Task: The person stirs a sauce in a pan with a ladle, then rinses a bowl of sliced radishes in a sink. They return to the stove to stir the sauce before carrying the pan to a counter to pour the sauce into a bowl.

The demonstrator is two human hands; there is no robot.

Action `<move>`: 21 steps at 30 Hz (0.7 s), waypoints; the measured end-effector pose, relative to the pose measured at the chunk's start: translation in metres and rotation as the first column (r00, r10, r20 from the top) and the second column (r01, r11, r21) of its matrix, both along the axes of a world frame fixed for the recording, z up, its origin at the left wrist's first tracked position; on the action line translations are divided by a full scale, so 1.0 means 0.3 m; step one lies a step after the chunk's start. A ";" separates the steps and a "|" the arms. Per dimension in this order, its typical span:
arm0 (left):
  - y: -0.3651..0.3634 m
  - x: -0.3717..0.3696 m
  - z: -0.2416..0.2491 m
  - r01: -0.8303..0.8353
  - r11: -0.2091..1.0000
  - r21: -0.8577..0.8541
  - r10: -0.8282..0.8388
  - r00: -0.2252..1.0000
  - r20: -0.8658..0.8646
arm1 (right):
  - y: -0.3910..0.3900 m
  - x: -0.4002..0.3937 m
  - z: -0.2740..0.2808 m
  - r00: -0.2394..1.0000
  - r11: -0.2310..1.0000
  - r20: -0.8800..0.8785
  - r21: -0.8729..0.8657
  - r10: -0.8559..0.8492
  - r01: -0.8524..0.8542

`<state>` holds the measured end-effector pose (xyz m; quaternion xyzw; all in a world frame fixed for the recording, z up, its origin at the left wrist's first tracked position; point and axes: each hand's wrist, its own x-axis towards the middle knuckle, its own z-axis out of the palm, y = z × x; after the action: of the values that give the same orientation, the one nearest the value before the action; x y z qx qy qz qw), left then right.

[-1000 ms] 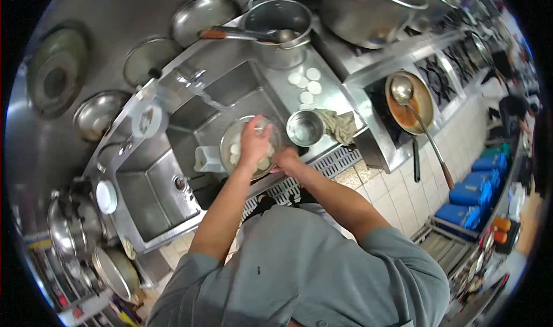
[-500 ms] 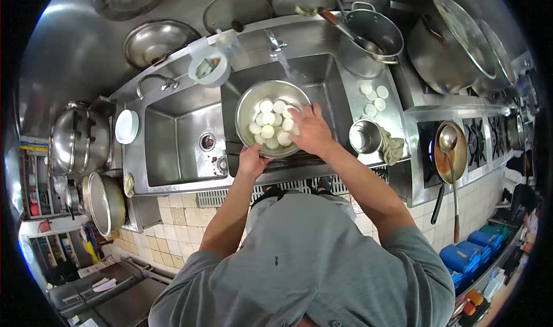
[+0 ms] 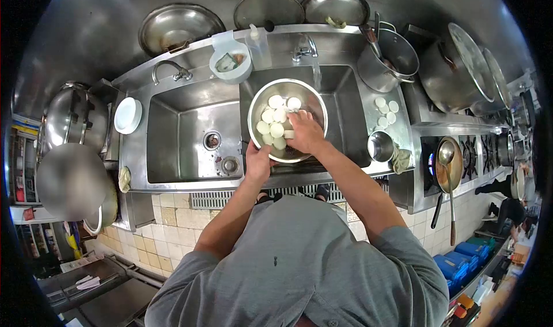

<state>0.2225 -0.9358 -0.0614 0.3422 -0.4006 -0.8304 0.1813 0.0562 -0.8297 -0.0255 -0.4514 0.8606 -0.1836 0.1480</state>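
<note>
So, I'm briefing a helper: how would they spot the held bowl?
Find the double sink; a round metal bowl is over its right basin. The left hand grips its near rim, the right hand inside. Unlike the small metal pot to its right, it holds white discs.

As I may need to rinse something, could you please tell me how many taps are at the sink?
2: one tap behind the left basin, another, running, behind the right basin. None seems hidden.

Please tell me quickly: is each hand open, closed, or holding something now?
Left hand: holding the bowl by its rim.
Right hand: inside the bowl, at the white pieces; whether it holds one cannot be told.
</note>
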 end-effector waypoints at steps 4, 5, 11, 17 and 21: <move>0.033 -0.024 0.022 0.047 0.999 -0.022 -0.048 0.998 -0.048 | 0.037 0.030 0.016 0.999 0.998 0.024 0.066 -0.023 0.021; 0.059 -0.038 0.048 -0.007 0.999 0.050 0.009 0.999 -0.042 | 0.051 0.026 0.008 0.999 0.997 0.020 0.072 -0.037 0.035; 0.131 -0.156 0.024 0.089 0.990 0.109 -0.091 0.996 0.015 | 0.158 -0.116 -0.090 0.982 0.982 -0.034 0.034 -0.184 0.185; 0.123 -0.374 -0.037 0.193 0.918 0.346 -0.184 0.981 -0.060 | 0.364 -0.285 0.103 0.896 0.772 0.138 -0.465 -0.421 0.434; 0.092 -0.490 -0.034 0.140 0.926 0.350 -0.122 0.990 -0.073 | 0.656 -0.297 0.160 0.827 0.791 0.019 -0.281 -0.562 0.544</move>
<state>0.0755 -0.9081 -0.0717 0.3208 -0.2619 -0.9074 0.0710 -0.0329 -0.6330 0.0224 -0.2015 0.9254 -0.3211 -0.0044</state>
